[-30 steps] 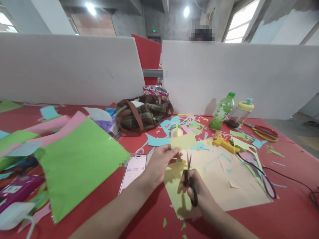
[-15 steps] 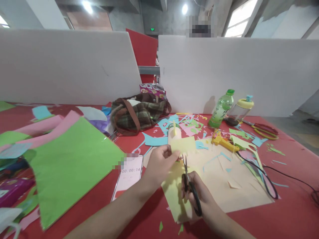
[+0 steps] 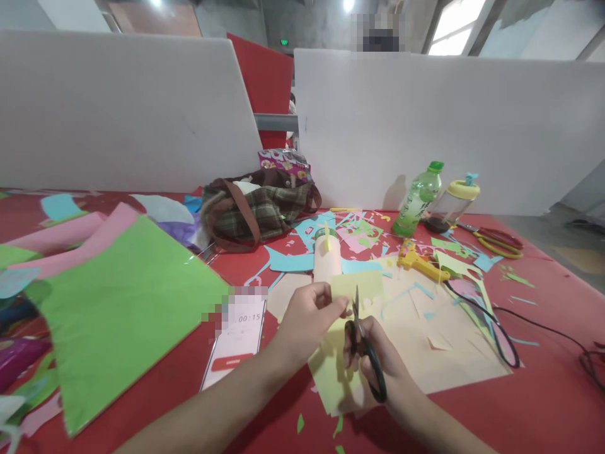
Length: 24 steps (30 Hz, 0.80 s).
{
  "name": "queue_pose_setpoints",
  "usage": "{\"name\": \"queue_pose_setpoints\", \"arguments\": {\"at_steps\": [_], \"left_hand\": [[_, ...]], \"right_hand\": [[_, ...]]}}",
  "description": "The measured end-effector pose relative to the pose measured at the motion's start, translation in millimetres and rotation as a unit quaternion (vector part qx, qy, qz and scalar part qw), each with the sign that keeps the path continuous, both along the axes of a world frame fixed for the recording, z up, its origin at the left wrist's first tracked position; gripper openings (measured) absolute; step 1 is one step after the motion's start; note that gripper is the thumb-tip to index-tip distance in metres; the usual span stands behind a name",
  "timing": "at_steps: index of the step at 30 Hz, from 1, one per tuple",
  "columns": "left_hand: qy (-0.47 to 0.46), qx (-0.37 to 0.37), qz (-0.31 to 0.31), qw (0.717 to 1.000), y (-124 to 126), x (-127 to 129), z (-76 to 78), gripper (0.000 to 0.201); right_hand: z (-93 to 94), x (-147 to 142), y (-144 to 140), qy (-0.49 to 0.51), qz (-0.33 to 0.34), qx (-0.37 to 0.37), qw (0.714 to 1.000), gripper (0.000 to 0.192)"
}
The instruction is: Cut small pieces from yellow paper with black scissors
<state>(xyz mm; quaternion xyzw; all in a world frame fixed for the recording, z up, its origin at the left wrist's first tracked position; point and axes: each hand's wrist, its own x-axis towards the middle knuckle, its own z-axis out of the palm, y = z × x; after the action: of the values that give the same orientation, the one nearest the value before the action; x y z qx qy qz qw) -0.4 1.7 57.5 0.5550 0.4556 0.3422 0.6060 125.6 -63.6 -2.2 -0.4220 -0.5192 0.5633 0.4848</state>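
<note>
My left hand (image 3: 305, 315) pinches a small piece of pale yellow paper (image 3: 358, 287) and holds it up over the table. My right hand (image 3: 378, 359) grips black scissors (image 3: 365, 350), whose blades point up into the lower edge of that paper. Under both hands lies a larger pale yellow sheet (image 3: 335, 378) on top of a big beige sheet (image 3: 449, 340). A phone (image 3: 235, 340) showing a timer rests just left of my left wrist.
A large green sheet (image 3: 118, 309) and pink sheets (image 3: 70, 230) lie at left. A plaid bag (image 3: 258, 211), glue bottle (image 3: 327, 258), yellow glue gun (image 3: 418, 261) with black cord (image 3: 501, 334), green bottle (image 3: 418, 202), a cup (image 3: 454, 205) and red-yellow scissors (image 3: 496, 243) stand behind. Paper scraps litter the red table (image 3: 543, 403). White partitions (image 3: 449, 126) close the back.
The view has tilted down a little. My hands stay together on the yellow piece, with the scissors still in its lower edge. The phone timer went from 14 to 15.
</note>
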Motion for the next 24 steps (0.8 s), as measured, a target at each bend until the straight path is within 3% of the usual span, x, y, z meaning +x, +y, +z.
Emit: {"name": "queue_pose_setpoints", "arguments": {"at_steps": [14,24], "left_hand": [[-0.038,-0.041,0.004,0.998,-8,5,-2.0,0.020],[-0.053,-0.027,0.012,0.998,-10,6,-6.3,0.020]], "right_hand": [[2.1,-1,-2,-0.003,-0.008,0.013,1.000,0.036],[-1.8,-1,-2,-0.003,-0.012,0.017,1.000,0.031]]}}
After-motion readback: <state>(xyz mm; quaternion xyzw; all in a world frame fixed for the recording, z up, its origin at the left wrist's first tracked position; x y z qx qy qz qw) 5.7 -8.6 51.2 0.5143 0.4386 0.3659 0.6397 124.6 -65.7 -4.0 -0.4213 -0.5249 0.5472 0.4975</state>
